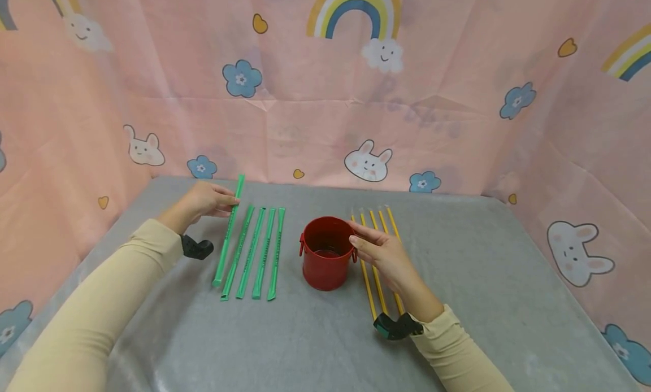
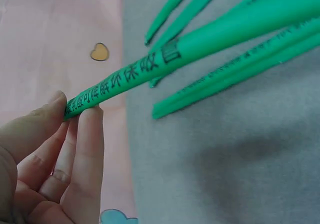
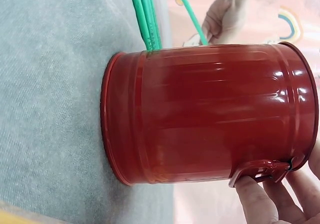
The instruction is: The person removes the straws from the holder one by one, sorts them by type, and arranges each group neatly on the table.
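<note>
Sleeved right hand (image 1: 387,255) steadies the red bucket (image 1: 326,260) at its rim (fingers nearly straight); left hand (image 1: 205,200) pinches one green straw (image 1: 230,225), best lifted level, clear of its neighbours.

The light is bright, soft and even, seemingly from overhead; shadows on the grey counter (image 1: 325,335) stay faint and short. The head view is sharp in the middle, while the pink backdrop (image 1: 458,98) bows outward toward the edges. On the right wrist view, white glare streaks run along the red bucket (image 3: 210,114) near its rim. On the left wrist view, the held green straw (image 2: 200,49) is soft and blurred at close range, and a dull shadow smudges the cloth beneath it.
</note>
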Available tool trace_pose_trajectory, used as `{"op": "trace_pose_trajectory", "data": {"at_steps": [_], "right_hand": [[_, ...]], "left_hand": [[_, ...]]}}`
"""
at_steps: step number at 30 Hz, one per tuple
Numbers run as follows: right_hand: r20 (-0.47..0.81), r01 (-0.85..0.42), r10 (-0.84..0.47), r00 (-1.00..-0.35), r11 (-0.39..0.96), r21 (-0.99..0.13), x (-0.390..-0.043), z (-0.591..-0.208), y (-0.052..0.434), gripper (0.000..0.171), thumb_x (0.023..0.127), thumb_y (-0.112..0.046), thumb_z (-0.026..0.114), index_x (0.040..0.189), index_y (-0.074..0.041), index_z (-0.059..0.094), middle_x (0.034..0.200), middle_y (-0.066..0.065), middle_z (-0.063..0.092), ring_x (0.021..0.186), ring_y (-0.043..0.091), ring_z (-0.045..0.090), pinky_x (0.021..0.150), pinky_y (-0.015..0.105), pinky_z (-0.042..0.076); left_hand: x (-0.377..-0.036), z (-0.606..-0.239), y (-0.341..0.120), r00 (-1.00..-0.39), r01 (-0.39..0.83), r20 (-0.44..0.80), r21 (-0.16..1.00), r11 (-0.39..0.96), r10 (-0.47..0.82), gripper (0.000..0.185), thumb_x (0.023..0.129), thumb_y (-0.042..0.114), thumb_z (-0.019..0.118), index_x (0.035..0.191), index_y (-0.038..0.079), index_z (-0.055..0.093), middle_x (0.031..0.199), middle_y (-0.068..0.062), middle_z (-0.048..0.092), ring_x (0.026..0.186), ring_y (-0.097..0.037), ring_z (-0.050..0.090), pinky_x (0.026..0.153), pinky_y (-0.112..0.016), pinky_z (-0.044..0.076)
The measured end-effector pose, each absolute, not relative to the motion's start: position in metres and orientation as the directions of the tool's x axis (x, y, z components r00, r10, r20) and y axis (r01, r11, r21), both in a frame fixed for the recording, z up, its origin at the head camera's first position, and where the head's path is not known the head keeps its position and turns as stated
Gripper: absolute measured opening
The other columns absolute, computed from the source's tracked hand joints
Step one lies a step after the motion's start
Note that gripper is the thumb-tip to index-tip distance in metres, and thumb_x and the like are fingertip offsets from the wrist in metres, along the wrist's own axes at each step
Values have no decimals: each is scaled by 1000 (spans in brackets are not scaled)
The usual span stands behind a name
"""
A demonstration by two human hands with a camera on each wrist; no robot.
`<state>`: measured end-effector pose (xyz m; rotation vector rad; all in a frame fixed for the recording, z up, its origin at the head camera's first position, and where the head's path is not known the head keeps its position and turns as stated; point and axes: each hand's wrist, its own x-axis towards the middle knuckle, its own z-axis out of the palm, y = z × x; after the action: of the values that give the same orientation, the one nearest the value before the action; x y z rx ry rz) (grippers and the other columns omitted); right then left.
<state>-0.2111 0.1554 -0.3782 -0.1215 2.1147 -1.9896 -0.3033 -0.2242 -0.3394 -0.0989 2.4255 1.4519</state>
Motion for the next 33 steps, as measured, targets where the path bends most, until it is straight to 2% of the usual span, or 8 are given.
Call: {"op": "trace_pose_trajectory", "data": {"at_steps": [4, 7, 21, 33], "right_hand": [[-110, 96, -223, -968, 73, -993, -211, -378, 156, 50, 100, -16, 60, 148, -5, 47, 152, 15, 48, 139, 29, 48, 105, 37, 48], [-108, 94, -227, -968, 72, -993, -211, -378, 156, 50, 100, -16, 60, 148, -5, 47, 151, 15, 48, 139, 29, 48, 106, 38, 48], [-109, 97, -221, -969, 66, -993, -210, -376, 155, 49, 101, -13, 58, 148, -4, 46, 152, 15, 47, 140, 30, 47, 106, 38, 48], [-111, 100, -220, -969, 63, -993, -210, -377, 155, 50, 101, -14, 59, 148, -5, 46, 152, 15, 47, 139, 29, 48, 105, 36, 49]], "left_hand": [[-304, -346, -224, -934, -260, -343, 845, 467, 100, 49, 97, 13, 65, 137, -11, 52, 83, 8, 69, 71, 0, 66, 81, -27, 61], [-304, -351, -223, -923, -283, -369, 838, 466, 104, 48, 97, 11, 65, 136, -12, 52, 77, 9, 68, 68, -2, 66, 75, -25, 61], [-305, -370, -226, -916, -295, -387, 829, 475, 108, 46, 96, 6, 64, 134, -16, 51, 76, 4, 65, 67, -5, 62, 67, -22, 60], [-304, -377, -223, -907, -347, -418, 805, 481, 44, 40, 94, 3, 66, 126, -17, 56, 69, 4, 65, 62, -5, 61, 60, -21, 58]]}}
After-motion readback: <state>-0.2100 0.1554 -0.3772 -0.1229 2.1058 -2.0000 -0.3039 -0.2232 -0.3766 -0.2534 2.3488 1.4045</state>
